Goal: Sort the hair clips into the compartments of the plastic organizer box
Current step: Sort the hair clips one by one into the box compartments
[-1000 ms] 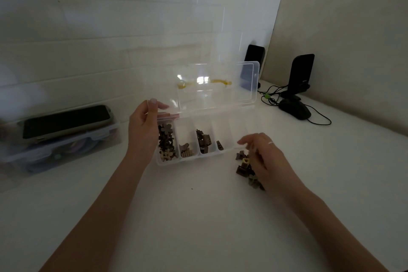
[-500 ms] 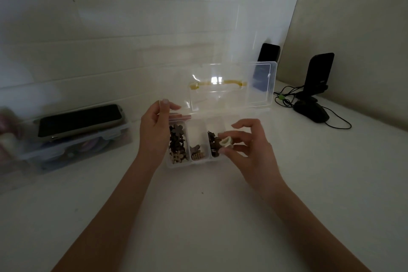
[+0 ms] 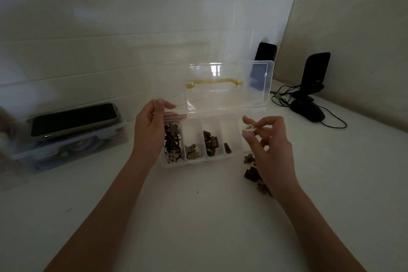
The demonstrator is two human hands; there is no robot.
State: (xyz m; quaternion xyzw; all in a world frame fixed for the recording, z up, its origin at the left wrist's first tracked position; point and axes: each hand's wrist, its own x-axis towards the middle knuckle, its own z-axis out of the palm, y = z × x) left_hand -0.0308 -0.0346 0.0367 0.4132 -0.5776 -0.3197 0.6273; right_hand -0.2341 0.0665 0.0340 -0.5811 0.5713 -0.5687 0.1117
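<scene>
- right hand [image 3: 272, 150] pinches a small cream clip [image 3: 247, 129] between thumb and fingertips, held up over the right end of the organizer box [image 3: 174, 164], above or just past its rightmost compartment; can't tell exactly which
- left hand [image 3: 148, 132] at the box's left end, fingers curled round the left edge of the open lid [image 3: 229, 86]; looks like it's steadying box and lid
- box sits open on the white table [image 3: 198, 227], clear lid tipped up and back, yellow handle [image 3: 213, 83] showing through it
- compartments left to right: first well filled with dark clips plus a pale one at the front; second a few pale/grey clips; third a cluster of dark clips; fourth one dark clip; the far right one looks empty, partly hidden by the hand
- unsorted clips [image 3: 254, 172] lie on the table just beside the box's right front corner, partly under the right hand
- progress: judged past halfway; most clips boxed, a small pile plus the held clip left
- vs 0.5 s ago: right hand with the cream clip has shifted right, from in front of the third compartment to the box's right end; the loose pile is visible again; left hand's grip unchanged
- vs 1.0 s ago: right hand was down on the pile, now raised with a clip
- further out: a phone on a second clear container [image 3: 66, 137] at left, dark stand [image 3: 313, 77] and cables at right
</scene>
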